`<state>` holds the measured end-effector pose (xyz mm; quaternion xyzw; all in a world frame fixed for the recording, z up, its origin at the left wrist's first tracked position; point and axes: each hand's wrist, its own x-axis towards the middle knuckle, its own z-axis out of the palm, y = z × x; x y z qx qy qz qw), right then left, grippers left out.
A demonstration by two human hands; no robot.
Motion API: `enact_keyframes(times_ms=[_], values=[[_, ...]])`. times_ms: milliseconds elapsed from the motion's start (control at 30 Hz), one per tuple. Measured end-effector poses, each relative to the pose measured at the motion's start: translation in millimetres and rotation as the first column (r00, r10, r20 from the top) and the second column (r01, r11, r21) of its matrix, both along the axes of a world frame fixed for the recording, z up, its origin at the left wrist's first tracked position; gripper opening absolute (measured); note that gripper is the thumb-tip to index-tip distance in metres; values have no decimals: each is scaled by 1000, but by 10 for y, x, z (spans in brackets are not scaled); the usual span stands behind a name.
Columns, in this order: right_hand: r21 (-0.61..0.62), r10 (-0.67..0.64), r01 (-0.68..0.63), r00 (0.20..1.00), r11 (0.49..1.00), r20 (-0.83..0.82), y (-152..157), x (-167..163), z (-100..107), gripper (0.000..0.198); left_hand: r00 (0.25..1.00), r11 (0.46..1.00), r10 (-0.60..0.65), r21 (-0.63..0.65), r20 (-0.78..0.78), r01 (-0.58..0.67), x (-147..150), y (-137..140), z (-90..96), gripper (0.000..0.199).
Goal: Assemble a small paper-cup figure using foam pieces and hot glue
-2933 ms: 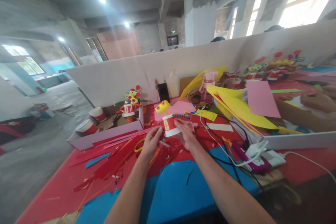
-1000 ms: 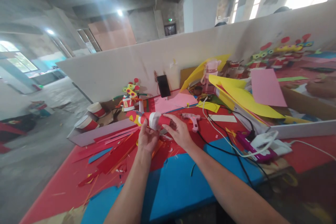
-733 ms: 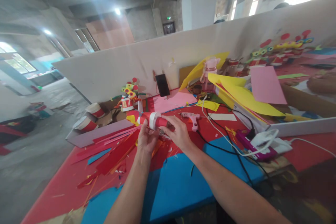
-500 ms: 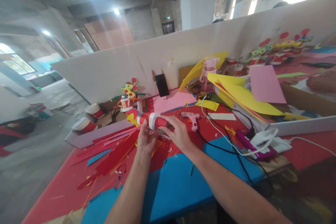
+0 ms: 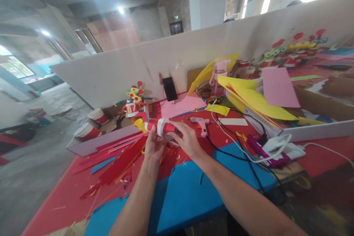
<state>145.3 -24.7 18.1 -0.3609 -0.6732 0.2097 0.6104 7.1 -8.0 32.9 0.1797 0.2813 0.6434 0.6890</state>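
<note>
Over the table, both my hands hold a paper-cup figure (image 5: 160, 127), red with a white band. It lies on its side, its yellow and red parts pointing left. My left hand (image 5: 155, 146) grips it from below, thumb against the red part. At its right end, the fingers of my right hand (image 5: 188, 139) close around the red end; part of that end is hidden. Just right of my right hand lies a pink hot glue gun (image 5: 203, 124). Behind, to the left, stands a finished-looking cup figure (image 5: 133, 107) with a green and yellow head.
A box (image 5: 102, 142) with paper cups stands at the left. Red strips (image 5: 118, 164) and blue foam sheets (image 5: 190, 191) cover the front. A phone (image 5: 169, 89) leans on the white partition. Cables run to a purple power strip (image 5: 265, 151) at the right, near a box of coloured sheets (image 5: 318, 132).
The figure and both hands stay almost in place, with the figure turned very slightly. The whole view has shifted a little.
</note>
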Motion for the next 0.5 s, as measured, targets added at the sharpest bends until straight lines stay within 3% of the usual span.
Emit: enact_keyframes(times_ms=[333, 500], values=[[-21, -44, 44, 999, 999, 12, 17, -2, -28, 36, 999, 999, 36, -3, -37, -37, 62, -16, 20, 17], [-129, -41, 39, 999, 991, -15, 79, 2, -102, 38, 985, 988, 134, 90, -105, -125, 88, 18, -14, 9]])
